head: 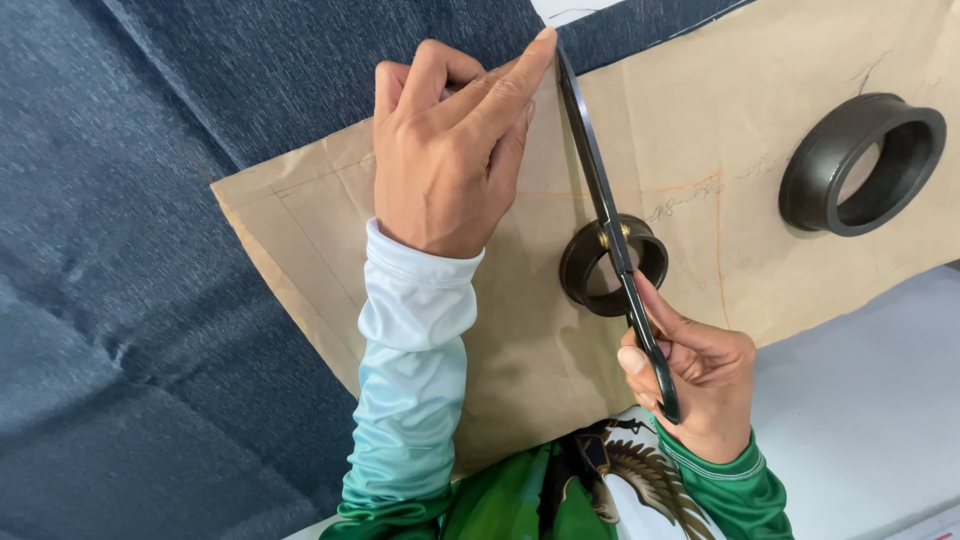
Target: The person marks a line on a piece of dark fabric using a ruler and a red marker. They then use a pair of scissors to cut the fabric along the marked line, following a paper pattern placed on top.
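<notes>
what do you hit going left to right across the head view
blue fabric → left hand → scissors → right hand → big ring

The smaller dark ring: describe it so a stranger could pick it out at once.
Start from the brown paper pattern spread over the dark blue fabric. Near the paper's middle, just above the right hand, stands the smaller dark ring, with the long black scissors passing across it. Unlike the larger dark ring near the paper's right end, it is narrower and crossed by the blades.
</notes>
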